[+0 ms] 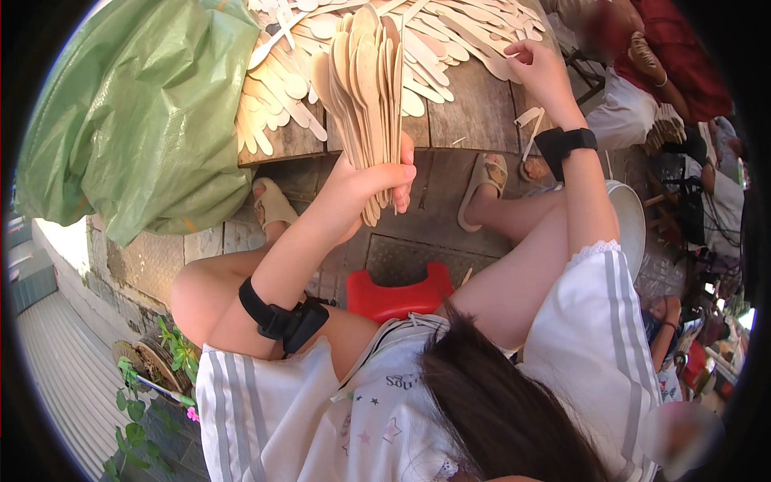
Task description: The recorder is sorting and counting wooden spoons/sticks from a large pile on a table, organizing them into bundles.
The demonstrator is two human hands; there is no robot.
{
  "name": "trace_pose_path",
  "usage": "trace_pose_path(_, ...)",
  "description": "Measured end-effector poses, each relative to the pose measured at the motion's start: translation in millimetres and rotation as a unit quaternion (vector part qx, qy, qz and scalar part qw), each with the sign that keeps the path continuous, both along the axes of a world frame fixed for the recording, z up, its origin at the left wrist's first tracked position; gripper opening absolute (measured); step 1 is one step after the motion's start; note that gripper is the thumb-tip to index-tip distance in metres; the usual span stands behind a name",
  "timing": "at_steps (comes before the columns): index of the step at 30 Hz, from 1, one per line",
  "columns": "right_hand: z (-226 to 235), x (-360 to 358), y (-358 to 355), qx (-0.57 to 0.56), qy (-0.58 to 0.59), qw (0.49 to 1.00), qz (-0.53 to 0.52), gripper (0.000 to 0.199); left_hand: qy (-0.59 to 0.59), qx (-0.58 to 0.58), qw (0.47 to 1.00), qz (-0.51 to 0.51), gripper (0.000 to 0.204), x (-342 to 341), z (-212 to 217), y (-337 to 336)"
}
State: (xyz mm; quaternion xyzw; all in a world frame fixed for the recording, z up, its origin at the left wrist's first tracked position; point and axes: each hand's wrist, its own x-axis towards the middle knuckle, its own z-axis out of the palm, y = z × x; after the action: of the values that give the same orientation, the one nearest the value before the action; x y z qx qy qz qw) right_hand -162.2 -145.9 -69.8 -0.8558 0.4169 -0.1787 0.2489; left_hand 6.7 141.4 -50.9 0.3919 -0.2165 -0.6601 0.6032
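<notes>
My left hand is wrapped round the lower ends of a thick bundle of wooden spoons. The bundle stands nearly upright, bowls upward, just past the near edge of the table. Over the right part of the table, my right hand has thumb and fingers drawn together in a pinch. Whatever lies between those fingertips is too small to make out. Close to them spreads a heap of loose wooden spoons, covering much of the tabletop.
The worn wooden table ends above my knees. A green tarp-like sheet hangs at the left. Between my legs sits a red plastic stool. A white bucket stands right. Another person sits at the far right.
</notes>
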Motion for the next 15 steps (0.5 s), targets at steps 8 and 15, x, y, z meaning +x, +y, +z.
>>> trace_pose_path(8,25.6,-1.7,-4.3,0.130,-0.204,0.970,-0.041,0.025,-0.044,0.024,0.999,-0.013,0.017,-1.6,-1.0,1.6)
trace_pose_path(15,41.9,5.8,21.0,0.329,-0.227,0.916,0.035,0.030,-0.059,0.006,0.998,-0.007,0.015,-4.4,-1.6,-0.6)
